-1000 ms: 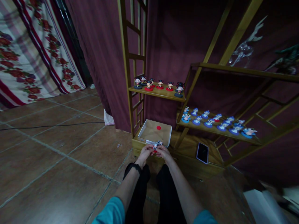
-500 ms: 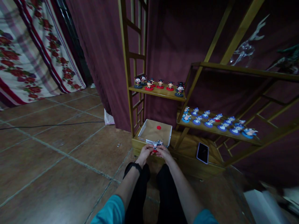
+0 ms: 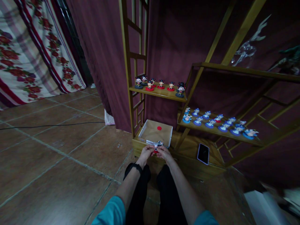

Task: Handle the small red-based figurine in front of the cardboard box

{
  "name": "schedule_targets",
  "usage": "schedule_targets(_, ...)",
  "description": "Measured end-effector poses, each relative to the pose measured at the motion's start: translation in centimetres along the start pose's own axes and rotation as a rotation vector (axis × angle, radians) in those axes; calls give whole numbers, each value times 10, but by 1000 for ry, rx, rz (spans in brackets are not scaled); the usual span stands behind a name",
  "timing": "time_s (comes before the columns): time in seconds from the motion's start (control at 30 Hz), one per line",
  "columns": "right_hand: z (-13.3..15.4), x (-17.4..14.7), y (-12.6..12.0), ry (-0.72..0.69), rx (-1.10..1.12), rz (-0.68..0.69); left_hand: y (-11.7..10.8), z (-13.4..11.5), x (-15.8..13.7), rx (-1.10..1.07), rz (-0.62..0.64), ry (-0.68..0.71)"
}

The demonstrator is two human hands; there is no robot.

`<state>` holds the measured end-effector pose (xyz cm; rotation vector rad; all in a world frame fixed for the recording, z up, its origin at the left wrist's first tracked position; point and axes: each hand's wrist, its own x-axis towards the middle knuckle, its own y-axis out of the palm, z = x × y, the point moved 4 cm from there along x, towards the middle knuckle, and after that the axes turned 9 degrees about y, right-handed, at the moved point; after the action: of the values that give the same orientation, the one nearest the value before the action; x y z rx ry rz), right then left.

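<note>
A small figurine (image 3: 156,146) with a red base is held between my two hands, in front of the near edge of a shallow cardboard box (image 3: 143,128). My left hand (image 3: 147,153) pinches it from the left, and my right hand (image 3: 164,152) grips it from the right. Fingers cover part of its base. Inside the box lie a red disc (image 3: 159,128) and, close to my hands, a small black-and-white piece (image 3: 160,143) that is too small to name.
Dark and red figurines (image 3: 161,84) stand on the upper left shelf (image 3: 161,95). Several blue-and-white figurines (image 3: 210,123) line the lower right shelf (image 3: 220,133). A phone (image 3: 203,153) lies on the wooden base at right. Above sits a clear deer ornament (image 3: 245,51).
Almost nothing differs. Both hands hold the figurine at the same spot before the box.
</note>
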<state>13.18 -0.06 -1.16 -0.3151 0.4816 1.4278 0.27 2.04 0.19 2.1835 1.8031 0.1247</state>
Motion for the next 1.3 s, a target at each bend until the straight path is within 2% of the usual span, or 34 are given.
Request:
schedule_targets(1.0,2,-3,3,-6,3,16,-1,2,3,60,7,63)
schedule_targets(1.3,2,-2,2,0,24,-10,1,3,4,57,24,29)
